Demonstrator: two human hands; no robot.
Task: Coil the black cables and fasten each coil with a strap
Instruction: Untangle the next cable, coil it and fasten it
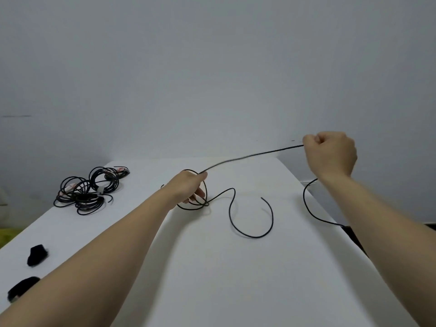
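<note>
Above the table (236, 279) our left hand (186, 185) grips the small coil (192, 206) while our right hand (330, 154), fisted on the cable (250, 156), stretches it rightward and upward, slack trailing nearer our right.

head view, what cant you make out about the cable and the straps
All in the head view:
The black cable between the hands: motion-blurred.
Its loops in the left hand: covered by the hand, no count possible.
Its run past the right hand: goes behind the right forearm, end unseen.
The lower black strap: partly behind the left forearm.
The coil pile: overlapping, too small to count.
</note>
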